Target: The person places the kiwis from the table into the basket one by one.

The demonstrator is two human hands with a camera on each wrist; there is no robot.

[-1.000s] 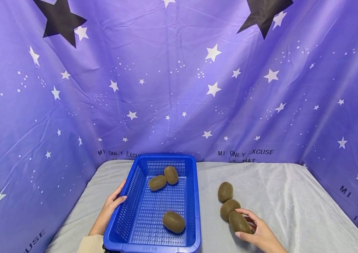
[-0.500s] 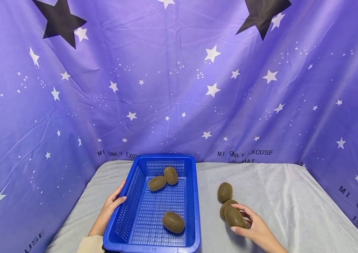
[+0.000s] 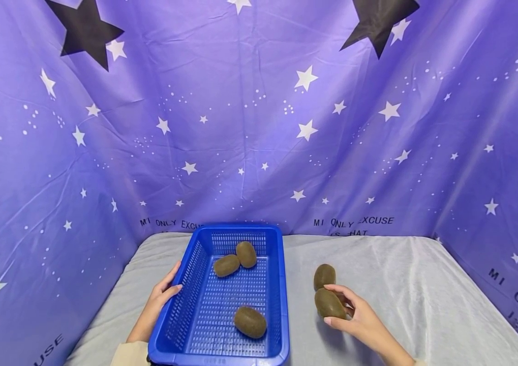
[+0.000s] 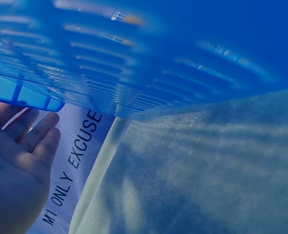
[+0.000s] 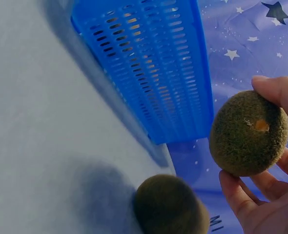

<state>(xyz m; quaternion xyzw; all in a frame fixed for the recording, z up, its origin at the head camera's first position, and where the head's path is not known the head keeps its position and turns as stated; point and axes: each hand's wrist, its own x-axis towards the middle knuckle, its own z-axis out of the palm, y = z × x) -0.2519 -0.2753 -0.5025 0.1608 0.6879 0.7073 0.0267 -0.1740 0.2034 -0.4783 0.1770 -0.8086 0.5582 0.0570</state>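
Observation:
My right hand pinches a brown fuzzy kiwifruit between thumb and fingertips. Seen from the right wrist, this held kiwifruit is up off the grey cloth, its end facing the camera. A second kiwifruit lies on the cloth just beyond it; another that lay between them is now hidden from the head camera. My left hand is at the left side of a blue plastic basket, its extended fingers touching just under the rim. Inside are three kiwifruits, two together at the far end and one near the front.
Grey cloth covers the surface under the basket. Purple star-print curtains rise at the back and on both sides. The basket's slotted wall stands to the left of the right hand.
My right hand has lifted the nearest kiwifruit from the cloth and moved it up and left, over the one behind it. The left hand and basket have stayed put.

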